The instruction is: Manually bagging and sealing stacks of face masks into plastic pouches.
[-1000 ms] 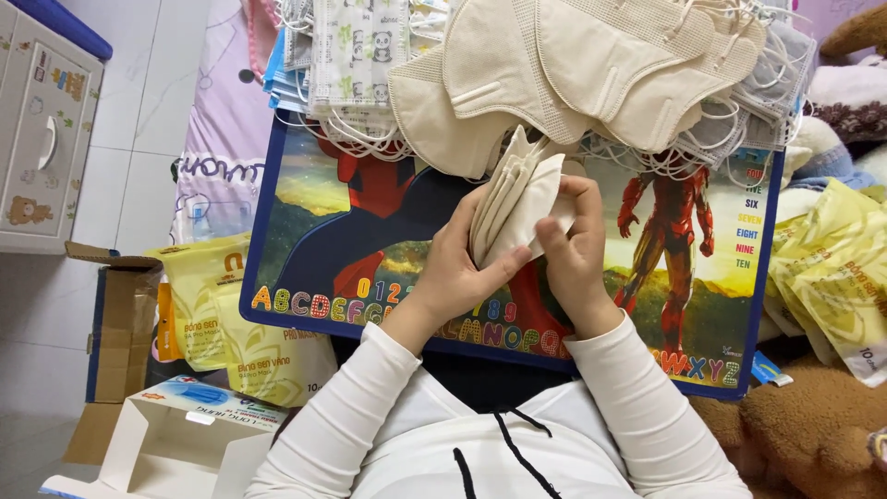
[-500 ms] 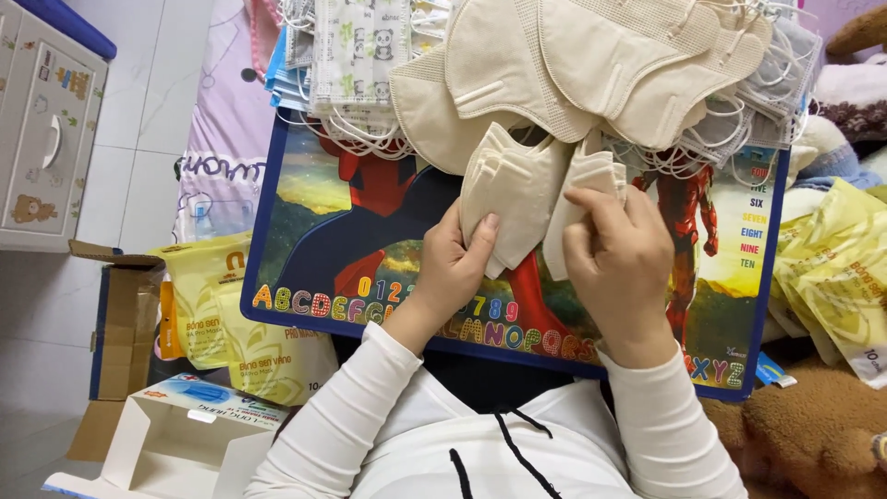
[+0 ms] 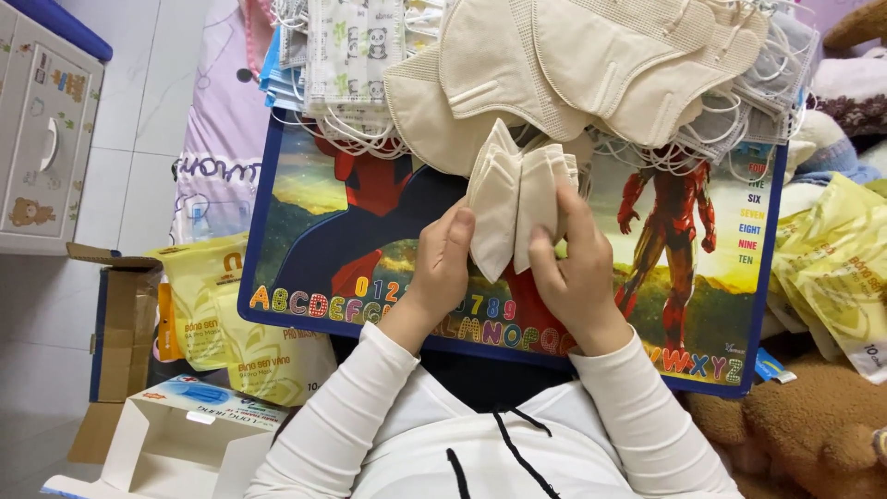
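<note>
Left hand: fingers closed on the left side of the folded beige masks.
Right hand: pinched the right side of the same masks.
Masks: held upright above the picture board, just below the mask pile.

Colourful lap board, beige masks, patterned masks piled on top

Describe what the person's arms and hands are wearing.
Both arms are in long, plain white ribbed sleeves ending at the wrists. The left hand and right hand are bare: no gloves, rings or watch visible. Dark drawstrings hang down the white top at the chest.
</note>
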